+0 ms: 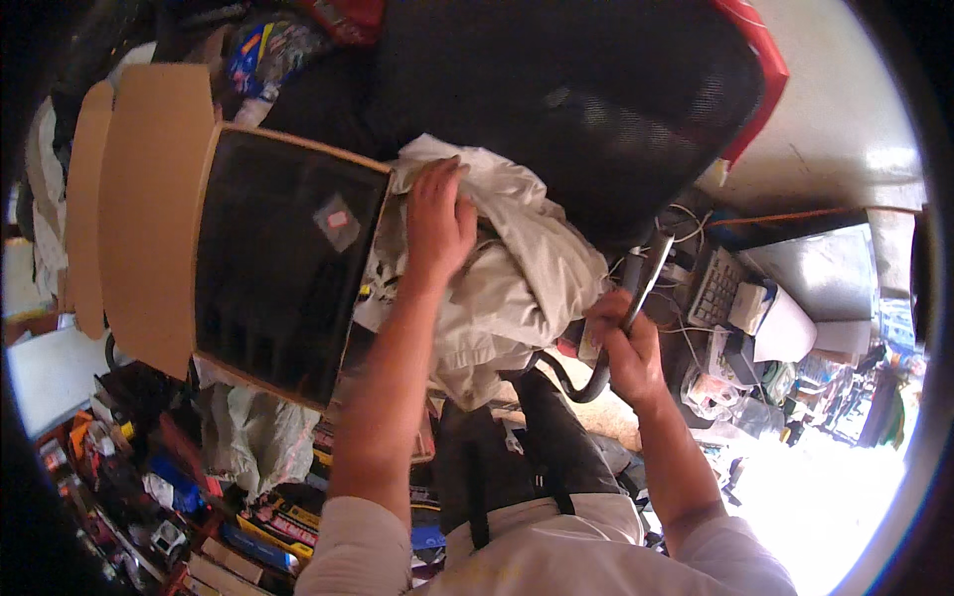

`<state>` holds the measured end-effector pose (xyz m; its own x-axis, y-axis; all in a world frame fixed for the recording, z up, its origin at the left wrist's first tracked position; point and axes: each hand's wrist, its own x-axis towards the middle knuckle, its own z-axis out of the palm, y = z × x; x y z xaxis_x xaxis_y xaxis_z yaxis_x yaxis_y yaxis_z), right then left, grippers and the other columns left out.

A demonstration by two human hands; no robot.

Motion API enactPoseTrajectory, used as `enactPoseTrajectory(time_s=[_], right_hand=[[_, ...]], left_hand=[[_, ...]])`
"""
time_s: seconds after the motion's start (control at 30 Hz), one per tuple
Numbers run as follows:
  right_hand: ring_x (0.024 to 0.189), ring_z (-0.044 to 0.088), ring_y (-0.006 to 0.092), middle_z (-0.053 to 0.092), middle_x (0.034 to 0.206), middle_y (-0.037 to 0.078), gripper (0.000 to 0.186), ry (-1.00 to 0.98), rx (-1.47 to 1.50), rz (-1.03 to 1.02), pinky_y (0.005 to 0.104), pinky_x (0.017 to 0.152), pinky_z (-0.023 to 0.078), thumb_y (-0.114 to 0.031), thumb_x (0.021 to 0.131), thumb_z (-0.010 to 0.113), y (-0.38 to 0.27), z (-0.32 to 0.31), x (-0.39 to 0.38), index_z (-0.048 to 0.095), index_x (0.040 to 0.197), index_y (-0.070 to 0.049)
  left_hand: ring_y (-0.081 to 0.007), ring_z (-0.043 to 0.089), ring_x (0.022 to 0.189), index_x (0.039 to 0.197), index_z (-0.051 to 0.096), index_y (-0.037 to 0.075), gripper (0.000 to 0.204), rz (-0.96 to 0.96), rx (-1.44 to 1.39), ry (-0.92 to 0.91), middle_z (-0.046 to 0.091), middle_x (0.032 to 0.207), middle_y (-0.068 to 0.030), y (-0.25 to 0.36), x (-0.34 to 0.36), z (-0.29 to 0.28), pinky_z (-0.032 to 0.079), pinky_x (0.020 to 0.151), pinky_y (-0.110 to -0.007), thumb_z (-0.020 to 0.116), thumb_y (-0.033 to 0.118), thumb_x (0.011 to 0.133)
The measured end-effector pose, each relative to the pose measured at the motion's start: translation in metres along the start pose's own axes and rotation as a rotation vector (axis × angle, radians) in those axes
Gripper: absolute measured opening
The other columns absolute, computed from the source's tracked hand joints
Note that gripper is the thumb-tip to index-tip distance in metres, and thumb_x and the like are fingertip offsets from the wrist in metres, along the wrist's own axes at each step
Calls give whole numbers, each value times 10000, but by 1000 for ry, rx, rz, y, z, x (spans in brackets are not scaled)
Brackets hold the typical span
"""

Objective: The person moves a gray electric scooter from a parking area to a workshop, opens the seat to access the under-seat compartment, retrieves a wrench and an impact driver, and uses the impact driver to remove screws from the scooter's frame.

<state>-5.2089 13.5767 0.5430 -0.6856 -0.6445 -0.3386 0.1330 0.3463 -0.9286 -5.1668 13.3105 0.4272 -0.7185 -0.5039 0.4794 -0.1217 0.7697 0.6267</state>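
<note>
My left hand (437, 223) lies on a crumpled beige cloth (517, 278), its fingers stretched out and the thumb a little apart. Just to its left is an open cardboard box (149, 219) with a flat, glossy black panel (278, 263) inside. A small clear plastic bag with a pink label (338, 221) rests on the panel. My right hand (628, 348) is wrapped round a curved metal tube (651, 273) at the cloth's right side. The tube bends below the hand, and part of it is hidden by the fingers.
A large black mesh panel with a red edge (596, 99) stands beyond the cloth. At the right are a keyboard (715, 288), loose cables and piled goods. Many small packages and boxes (278, 521) crowd the lower left, near a pale plastic bag (258, 437).
</note>
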Motion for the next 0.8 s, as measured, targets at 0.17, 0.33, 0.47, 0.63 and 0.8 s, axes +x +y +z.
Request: enactPoseTrajectory(time_s=[0.17,0.33,0.47,0.63,0.8], right_hand=[[769,506,112,532,867,49,139,85,15,-11,254,692,415,18,833,484,14,-32,-39,565,946,15],[761,500,131,514,844,53,139,189,-20,35,262,685,406,6,796,501,28,-52,-64,586,905,18],[680,454,96,488,823,48,139,250,44,33,231,612,370,10,811,469,29,-50,-59,581,895,5],[765,503,101,542,847,45,149,140,116,146,243,669,404,-36,824,519,30,-22,5,597,949,-19],[798,572,241,576,854,123,208,-12,2,-1,349,739,453,-153,866,508,96,42,105,576,965,17]], left_hand=[[-347,600,998,1057,637,64,351,-398,487,-708,632,1074,-170,-35,87,34,490,844,-418,573,233,756],[-307,590,1060,1089,646,62,442,-440,535,-1127,599,1157,-186,-56,81,45,469,898,-382,581,275,707],[-305,583,1061,1154,592,26,508,-585,150,-1234,606,1149,-187,-49,15,38,454,912,-373,643,235,694],[-347,588,1009,1088,606,32,404,-575,162,-1304,617,1062,-211,58,-105,24,457,872,-445,595,267,760],[-380,600,938,1067,603,29,359,-663,-18,-1323,624,1014,-217,106,-187,1,470,831,-458,590,242,778]])
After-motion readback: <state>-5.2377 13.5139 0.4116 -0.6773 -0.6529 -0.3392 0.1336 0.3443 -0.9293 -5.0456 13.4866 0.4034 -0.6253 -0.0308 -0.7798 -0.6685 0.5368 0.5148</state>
